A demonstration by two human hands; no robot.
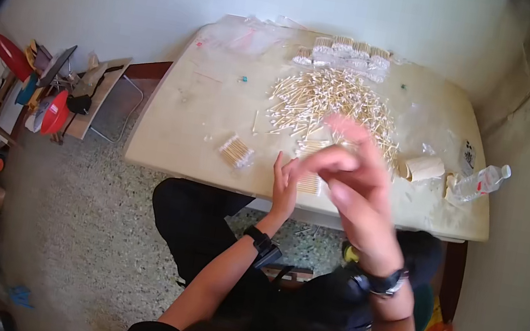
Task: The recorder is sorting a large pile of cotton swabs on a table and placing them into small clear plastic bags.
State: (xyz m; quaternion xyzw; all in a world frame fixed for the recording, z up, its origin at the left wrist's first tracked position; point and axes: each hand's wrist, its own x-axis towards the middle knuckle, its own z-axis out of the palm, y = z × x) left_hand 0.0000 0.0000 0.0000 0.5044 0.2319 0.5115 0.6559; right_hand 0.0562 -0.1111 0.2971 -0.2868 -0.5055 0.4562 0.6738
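My left hand [284, 189] rests at the table's near edge with its visible fingers stretched out, beside a row of cotton swabs [309, 183]. Whether it touches that row cannot be made out. Raised above the table, my right hand [366, 206] is smeared by motion; its fingers are bent and apart, with nothing visible between them. It covers part of the swabs below. Beyond the hands spreads a big loose heap of cotton swabs [337, 104]. A small packed bundle of swabs [237, 151] lies to the left of my left hand.
Packed swab bundles [353, 49] line the table's far side, near clear plastic bags [247, 34]. On the right are a brown paper roll [422, 168] and a clear plastic bottle [480, 184] lying on its side. A small table with red bowls [55, 111] stands at left.
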